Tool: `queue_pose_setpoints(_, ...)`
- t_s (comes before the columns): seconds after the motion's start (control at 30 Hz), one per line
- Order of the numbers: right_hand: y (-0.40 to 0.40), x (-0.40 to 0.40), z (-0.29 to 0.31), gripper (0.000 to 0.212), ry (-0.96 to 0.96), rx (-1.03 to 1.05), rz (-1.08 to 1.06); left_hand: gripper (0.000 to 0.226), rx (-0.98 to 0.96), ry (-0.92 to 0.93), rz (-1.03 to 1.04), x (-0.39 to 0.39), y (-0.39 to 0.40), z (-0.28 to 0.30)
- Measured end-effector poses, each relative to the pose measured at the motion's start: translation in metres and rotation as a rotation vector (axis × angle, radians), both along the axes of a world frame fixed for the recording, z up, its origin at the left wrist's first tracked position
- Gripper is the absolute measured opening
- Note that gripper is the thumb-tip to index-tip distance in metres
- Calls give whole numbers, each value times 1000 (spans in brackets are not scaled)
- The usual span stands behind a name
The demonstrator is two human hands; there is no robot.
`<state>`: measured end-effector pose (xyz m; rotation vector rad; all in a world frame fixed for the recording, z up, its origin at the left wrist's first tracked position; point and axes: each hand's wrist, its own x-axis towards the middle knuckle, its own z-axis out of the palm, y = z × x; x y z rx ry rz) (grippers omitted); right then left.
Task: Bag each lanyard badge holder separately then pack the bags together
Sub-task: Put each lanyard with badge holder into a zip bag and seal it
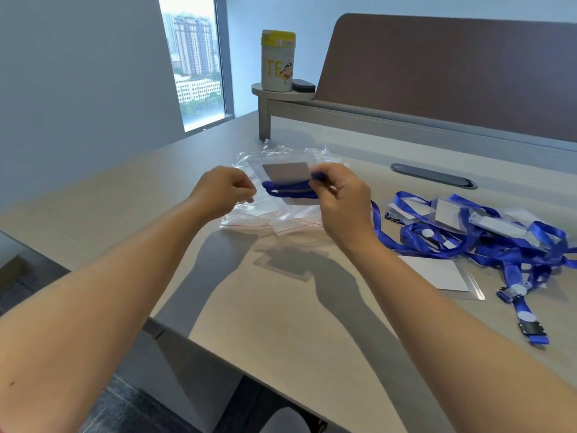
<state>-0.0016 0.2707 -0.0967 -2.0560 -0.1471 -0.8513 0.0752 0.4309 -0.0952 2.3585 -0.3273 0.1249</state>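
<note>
The step in hand looks like closing one bag. Both hands are up above the desk [281, 307], holding a clear zip bag [282, 170] between them. The left hand [223, 189] pinches the bag's edge at its 9 o'clock side. The right hand [338, 195] pinches the 3 o'clock side, right by the blue strap.

Inside the bag sits one badge holder [285, 170] with a pale card, and its blue lanyard [287, 188] is folded up beside it. The bag is thin, see-through and a bit crinkly.

Next, I think the fingers need to press along the bag's open edge until it shuts, keeping the strap tucked in so it does not get caught. I cannot tell if the edge is shut yet.

More empty zip bags [249, 214] lie flat on the desk under the hands. At 3 o'clock, a tangled pile of blue lanyards with badge holders [487, 232] waits its turn.
</note>
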Motion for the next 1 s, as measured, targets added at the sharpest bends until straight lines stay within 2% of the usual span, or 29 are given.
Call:
queue_pose_setpoints(0.13, -13, 5, -3, 24, -20, -237, -45, 13, -288, 161, -65, -4, 0, 13)
queue_pose_setpoints(0.2, -18, 7, -1, 25, -35, -323, -54, 17, -275, 178, -90, -4, -1, 17)
queue_pose_setpoints(0.3, -24, 11, 2, 26, -14, -343, -90, 24, -140, 140, -115, -6, -5, 11)
queue_pose_setpoints(0.43, -32, 11, -1, 24, 38, -266, -110, 55, 298, 85, -88, -9, -4, -17)
queue_pose_setpoints(0.5, -33, 10, -6, 22, 34, -179, -130, 65, 440, 68, -11, -12, -5, -30)
queue_pose_setpoints(0.53, -33, 10, -8, 21, 38, -121, -139, 63, 474, 42, 25, -12, -7, -35)
queue_pose_setpoints(0.6, -31, 9, -10, 20, 57, 4, -140, 44, 486, -30, 74, -12, -12, -40)
queue_pose_setpoints(0.67, -27, 8, -8, 19, 56, 96, -120, 29, 404, -59, 104, -9, -14, -39)
queue_pose_setpoints(0.83, -13, 12, 3, 19, -12, 166, -41, 23, 171, -20, 83, 0, -11, -25)
queue_pose_setpoints(1.0, -2, 20, 13, 19, -141, 163, -1, 20, 126, 18, 23, -1, -5, -4)
